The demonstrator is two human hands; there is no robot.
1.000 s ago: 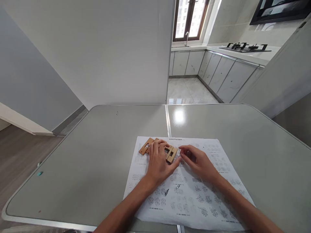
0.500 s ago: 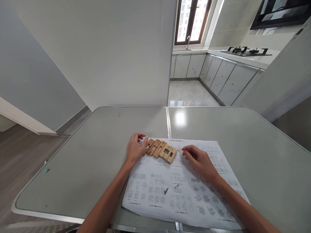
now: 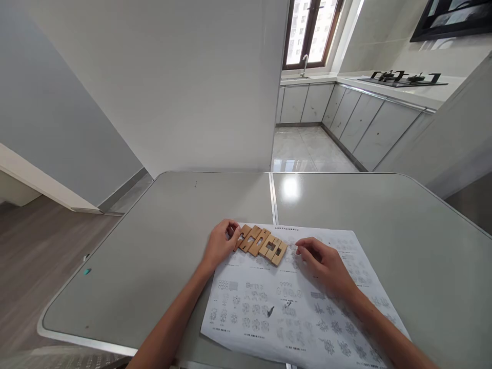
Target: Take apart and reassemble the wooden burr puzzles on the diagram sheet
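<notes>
A slanted row of flat wooden puzzle pieces [image 3: 260, 243] lies overlapping on a printed paper sheet [image 3: 261, 297]. Several pieces have cut-out slots and small dark numbers; the ones at the right end are paler. At the row's left end is my left hand [image 3: 221, 245], its thumb and fingers curled around the edge of the leftmost piece, which they partly hide. My right hand [image 3: 323, 262] rests on the sheet just right of the row, apart from the pieces. Its fingers are bent in with the thumb close to the index finger, and nothing shows between them.
The grey folding table [image 3: 146, 266] has a metal seam [image 3: 273, 197] down its middle. A small green bit [image 3: 87, 271] lies near its left edge. Beyond stand a white wall panel [image 3: 184, 92] and a kitchen counter with a gas hob [image 3: 403, 79].
The whole view has shifted slightly, so everything sits a little further right and lower. My left fingers have closed in somewhat at the row's end. The pieces keep their arrangement.
</notes>
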